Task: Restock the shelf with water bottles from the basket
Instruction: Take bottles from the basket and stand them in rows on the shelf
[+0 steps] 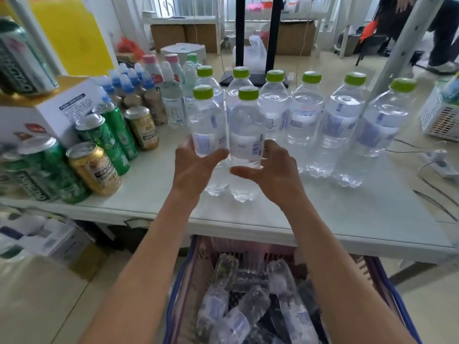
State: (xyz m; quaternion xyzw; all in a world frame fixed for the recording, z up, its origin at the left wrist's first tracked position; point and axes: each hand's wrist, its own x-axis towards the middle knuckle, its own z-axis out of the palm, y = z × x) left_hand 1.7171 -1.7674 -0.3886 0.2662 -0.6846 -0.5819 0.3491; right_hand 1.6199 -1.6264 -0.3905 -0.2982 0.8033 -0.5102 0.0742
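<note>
Two clear water bottles with green caps stand upright side by side on the white shelf (323, 219). My left hand (196, 167) grips the left bottle (207, 120) round its lower body. My right hand (273, 170) grips the right bottle (247, 127) the same way. Behind them runs a row of several more green-capped water bottles (305, 112). Below the shelf's front edge, the pink basket (248, 249) with blue handles holds several water bottles (248, 306) lying on their sides.
Green and gold drink cans (99, 155) crowd the shelf's left side, with a white box (49, 112) and blue-capped small bottles (134, 88) behind. A white mesh crate (439, 117) and a power strip with cables (439, 165) sit at right. A person stands far right.
</note>
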